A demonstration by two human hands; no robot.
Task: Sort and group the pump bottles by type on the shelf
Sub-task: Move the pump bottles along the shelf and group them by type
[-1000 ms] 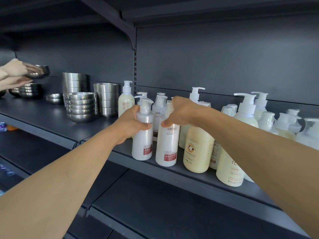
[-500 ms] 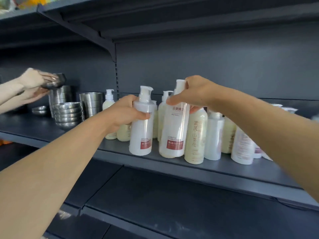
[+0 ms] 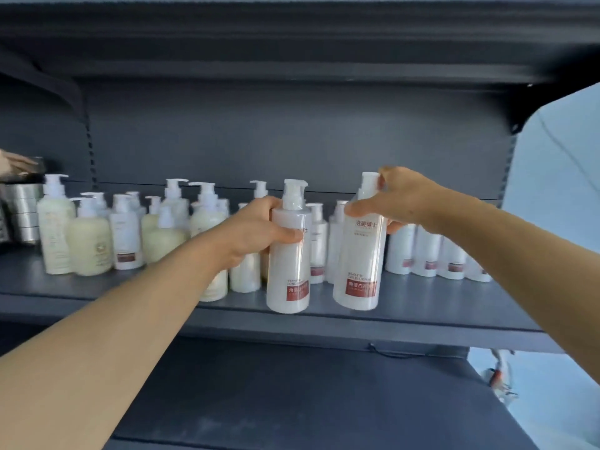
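Observation:
My left hand (image 3: 259,230) grips a white pump bottle with a red label (image 3: 288,271) around its upper body, held just above the front edge of the grey shelf (image 3: 422,306). My right hand (image 3: 399,198) holds a second white red-label bottle (image 3: 360,271) by its neck and shoulder, lifted and slightly tilted. Behind my hands stand more white bottles (image 3: 316,241). A row of white red-label bottles (image 3: 428,251) stands at the right. Cream pump bottles (image 3: 89,245) cluster at the left.
Stacked steel bowls (image 3: 22,206) stand at the far left, with another person's hand (image 3: 16,162) above them. An upper shelf (image 3: 292,43) overhangs. A lower shelf (image 3: 292,401) lies below. The shelf unit ends at the right upright (image 3: 506,164).
Both hands have carried their white bottles to the right along the shelf, and the view has swung right with them. The bowls now sit at the far left edge.

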